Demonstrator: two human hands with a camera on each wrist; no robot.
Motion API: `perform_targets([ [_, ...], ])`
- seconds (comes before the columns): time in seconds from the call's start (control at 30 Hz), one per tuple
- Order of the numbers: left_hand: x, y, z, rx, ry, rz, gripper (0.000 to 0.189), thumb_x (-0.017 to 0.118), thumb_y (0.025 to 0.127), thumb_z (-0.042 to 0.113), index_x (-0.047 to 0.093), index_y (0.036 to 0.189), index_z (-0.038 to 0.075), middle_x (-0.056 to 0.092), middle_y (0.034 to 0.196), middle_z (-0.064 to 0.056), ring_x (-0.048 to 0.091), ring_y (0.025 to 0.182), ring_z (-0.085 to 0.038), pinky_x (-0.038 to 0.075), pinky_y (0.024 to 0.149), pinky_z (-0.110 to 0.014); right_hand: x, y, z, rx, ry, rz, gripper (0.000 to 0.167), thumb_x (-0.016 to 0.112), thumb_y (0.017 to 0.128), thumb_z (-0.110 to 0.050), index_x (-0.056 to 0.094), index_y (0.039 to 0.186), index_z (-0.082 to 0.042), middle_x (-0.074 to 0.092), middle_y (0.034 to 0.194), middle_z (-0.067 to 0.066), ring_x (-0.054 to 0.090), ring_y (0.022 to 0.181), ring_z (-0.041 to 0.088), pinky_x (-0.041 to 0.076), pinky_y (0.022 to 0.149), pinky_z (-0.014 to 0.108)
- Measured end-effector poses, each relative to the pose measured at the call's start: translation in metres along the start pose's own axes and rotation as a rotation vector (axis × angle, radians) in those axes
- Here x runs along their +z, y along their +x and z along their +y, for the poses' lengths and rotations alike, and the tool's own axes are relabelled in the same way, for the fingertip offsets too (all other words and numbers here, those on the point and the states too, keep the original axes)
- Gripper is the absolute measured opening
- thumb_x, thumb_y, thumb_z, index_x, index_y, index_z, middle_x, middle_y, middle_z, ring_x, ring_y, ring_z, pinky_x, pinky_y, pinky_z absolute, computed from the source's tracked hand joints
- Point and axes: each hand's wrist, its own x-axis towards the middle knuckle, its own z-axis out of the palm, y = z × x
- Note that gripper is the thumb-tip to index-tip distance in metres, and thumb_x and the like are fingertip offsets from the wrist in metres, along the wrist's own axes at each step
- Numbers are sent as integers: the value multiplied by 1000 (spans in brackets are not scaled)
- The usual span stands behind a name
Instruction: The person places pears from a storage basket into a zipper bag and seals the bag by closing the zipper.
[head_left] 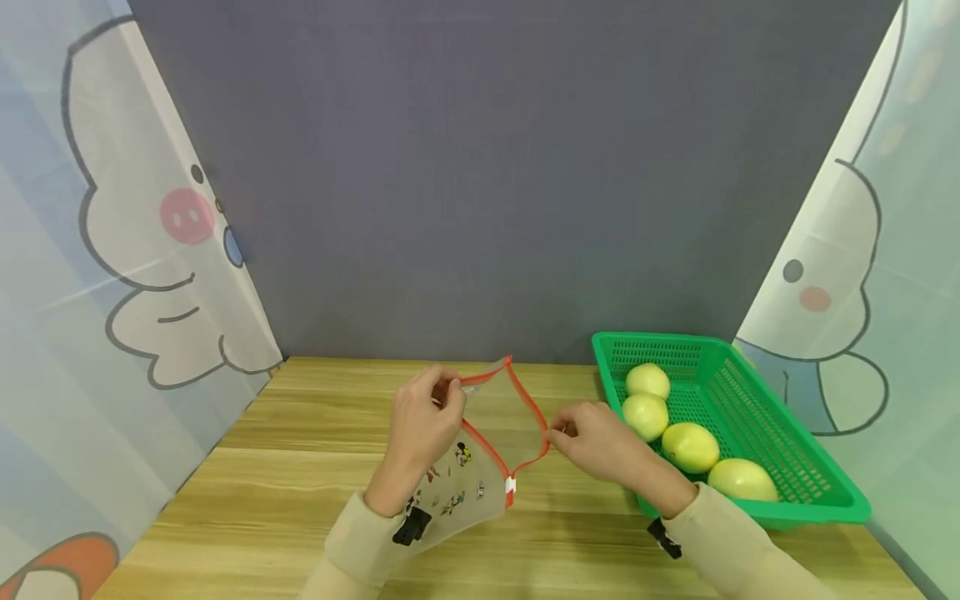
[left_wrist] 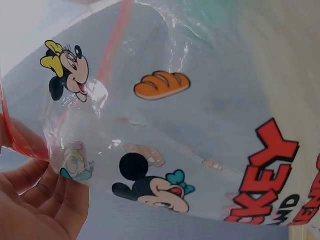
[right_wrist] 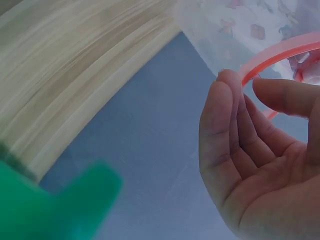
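A clear slider zip bag [head_left: 480, 493] with cartoon prints and a red zip edge hangs between my hands, its mouth spread wide. My left hand [head_left: 426, 423] grips the bag's edge on the left side of the mouth; in the left wrist view its fingers [left_wrist: 35, 187] curl at the red strip. On the opposite side, my right hand [head_left: 600, 442] pinches the red edge between thumb and fingertips, as the right wrist view [right_wrist: 265, 150] also shows. A white slider [head_left: 511, 484] sits at the near corner of the mouth. Printed lettering and cartoon heads cover the bag's side.
Right of my right hand stands a green plastic basket [head_left: 795, 433] with several yellow-green, lemon-like fruits [head_left: 690, 448] along its left and near sides. Wooden tabletop [head_left: 300, 450] lies under everything. A grey panel [head_left: 480, 183] rises behind, with printed curtains [head_left: 150, 208] at both sides.
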Motion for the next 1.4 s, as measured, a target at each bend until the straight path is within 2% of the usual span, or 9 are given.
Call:
perform_targets([
  [0.2,-1,0,-3,-8,-16,-4,12,63,89,2,72,86,8,63,72,3,59,61,-8,52,57,-26,-7,-5,-1,-29,-124,1,11,67,97,-17,75,90,-14,59,69,-12,50,58,6,45,55,27],
  [0.4,-3,2,-1,-7,-6,7,10,64,89,3,72,86,6,63,71,3,58,61,-9,52,56,-26,-13,-12,7,-30,-221,17,8,67,94,-17,75,91,-14,63,79,-11,55,69,5,50,63,30],
  [0.6,-3,2,-1,1,-13,7,10,64,89,3,72,85,6,63,71,3,59,61,-8,52,56,-26,-18,-20,17,-76,-298,41,7,70,92,-20,74,94,-16,68,91,-8,65,84,13,55,71,37],
  [0.73,-3,2,-1,15,-21,10,10,64,89,2,72,84,6,62,71,4,59,61,-8,52,55,-25,-23,-23,23,-81,-322,40,9,71,92,-21,74,97,-15,70,97,-5,67,91,18,56,75,40],
  [1.03,-2,3,-2,31,-30,13,10,63,87,1,71,83,5,63,71,2,58,60,-8,52,55,-25,-34,-30,43,-102,-393,40,8,73,90,-14,73,97,-11,68,98,-2,63,83,13,51,61,31],
  [1.23,-2,3,-2,28,-32,9,11,63,88,1,72,84,5,63,72,2,59,60,-8,52,55,-25,-40,-34,57,-77,-379,18,9,75,90,-17,73,97,-11,65,96,-2,54,70,5,46,55,26],
  [1.4,-2,2,-2,26,-40,2,10,63,88,1,72,85,5,63,72,2,59,60,-8,52,55,-25,-46,-38,67,-45,-389,10,9,74,91,-17,71,97,-12,62,93,-3,46,65,6,41,51,25],
])
